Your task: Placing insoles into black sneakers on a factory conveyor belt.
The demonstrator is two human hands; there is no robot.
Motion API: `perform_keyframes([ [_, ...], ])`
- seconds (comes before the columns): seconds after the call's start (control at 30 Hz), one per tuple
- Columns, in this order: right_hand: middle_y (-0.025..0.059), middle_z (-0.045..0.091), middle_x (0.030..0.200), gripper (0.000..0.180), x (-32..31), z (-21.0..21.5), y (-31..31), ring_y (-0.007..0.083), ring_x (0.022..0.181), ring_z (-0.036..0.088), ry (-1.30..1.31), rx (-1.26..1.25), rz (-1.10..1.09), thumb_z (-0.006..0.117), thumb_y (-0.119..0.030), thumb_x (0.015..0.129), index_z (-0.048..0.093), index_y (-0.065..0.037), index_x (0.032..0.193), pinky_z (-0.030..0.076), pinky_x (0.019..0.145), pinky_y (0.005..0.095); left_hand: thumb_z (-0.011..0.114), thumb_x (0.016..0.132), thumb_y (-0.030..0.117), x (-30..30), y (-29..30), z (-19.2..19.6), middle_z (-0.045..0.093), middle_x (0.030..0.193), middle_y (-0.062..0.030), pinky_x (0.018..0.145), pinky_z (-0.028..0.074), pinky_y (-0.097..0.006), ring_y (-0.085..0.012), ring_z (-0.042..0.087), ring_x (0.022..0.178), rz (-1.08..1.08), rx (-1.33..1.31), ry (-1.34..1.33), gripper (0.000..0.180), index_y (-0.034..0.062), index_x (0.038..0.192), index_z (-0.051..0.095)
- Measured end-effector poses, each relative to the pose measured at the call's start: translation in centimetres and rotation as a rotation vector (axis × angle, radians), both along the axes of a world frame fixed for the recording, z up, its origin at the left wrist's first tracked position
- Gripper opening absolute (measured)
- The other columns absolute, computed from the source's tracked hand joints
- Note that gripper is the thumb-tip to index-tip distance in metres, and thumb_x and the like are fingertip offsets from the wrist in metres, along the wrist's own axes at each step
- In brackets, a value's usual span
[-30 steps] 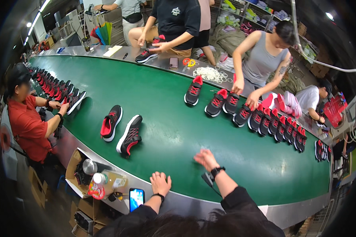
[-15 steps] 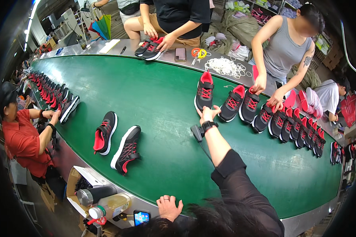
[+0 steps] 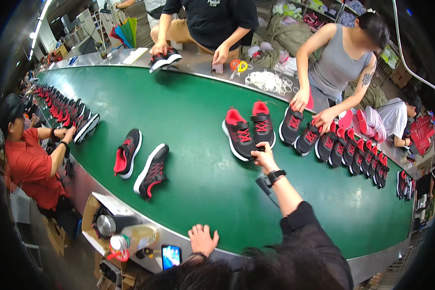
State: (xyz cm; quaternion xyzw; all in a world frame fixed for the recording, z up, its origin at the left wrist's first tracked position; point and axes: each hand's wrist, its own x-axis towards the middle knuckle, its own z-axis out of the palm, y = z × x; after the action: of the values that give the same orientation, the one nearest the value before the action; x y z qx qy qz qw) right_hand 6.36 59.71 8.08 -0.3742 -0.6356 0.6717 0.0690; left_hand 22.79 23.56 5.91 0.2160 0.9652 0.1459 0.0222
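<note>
A black and red sneaker [image 3: 238, 137] with a white sole stands on the green belt, toe toward me. Right beside it stands a matching sneaker [image 3: 262, 126]. My right hand [image 3: 263, 157] is closed at the toes of these two, fingers on the right one's toe and thumb by the left one's. How firmly each is gripped I cannot tell. My left hand [image 3: 203, 240] lies flat on the near belt edge, fingers spread, holding nothing. Farther left, another sneaker [image 3: 128, 153] stands on the belt, and a sneaker [image 3: 151, 170] lies tipped on its side.
A row of sneakers [image 3: 338, 145] runs right, where a person in grey [image 3: 343, 58] handles them. A person in black [image 3: 212, 24] lifts a sneaker [image 3: 164, 60] across the belt. A person in red [image 3: 31, 164] works at left. Near me are a bottle [image 3: 142, 236] and phone [image 3: 170, 257].
The leftmost sneaker by my right hand has come nearer to me, and its neighbour has moved left beside it. My right hand has shifted right and nearer. The person in black has lifted a sneaker.
</note>
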Motion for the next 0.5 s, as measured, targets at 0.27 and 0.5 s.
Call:
perform_keyframes([
  [0.27,0.0104,0.056,0.111,0.032,16.3,8.0,1.4,0.0274,0.085,0.062,-0.118,0.493,0.831,0.065,0.0,0.073,0.056,-0.01,0.103,0.055,0.067,0.0368,0.059,0.077,0.016,0.3,0.9,-0.3,0.05,0.102,-0.0157,0.087,0.037,-0.046,-0.0335,0.047,0.102,0.069,0.043,-0.009,0.018,0.0059,0.091,0.054],
  [0.5,0.0137,0.056,0.124,0.032,30.5,4.9,-2.4,0.0339,0.125,0.045,-0.266,0.869,0.095,0.068,-0.012,0.08,0.061,-0.01,0.111,0.04,0.103,0.0414,0.06,0.08,0.008,-2.1,2.1,-1.7,0.049,0.11,-0.0153,0.086,0.04,-0.043,-0.0312,0.048,0.105,0.389,0.686,-0.17,0.024,0.007,0.104,0.055],
])
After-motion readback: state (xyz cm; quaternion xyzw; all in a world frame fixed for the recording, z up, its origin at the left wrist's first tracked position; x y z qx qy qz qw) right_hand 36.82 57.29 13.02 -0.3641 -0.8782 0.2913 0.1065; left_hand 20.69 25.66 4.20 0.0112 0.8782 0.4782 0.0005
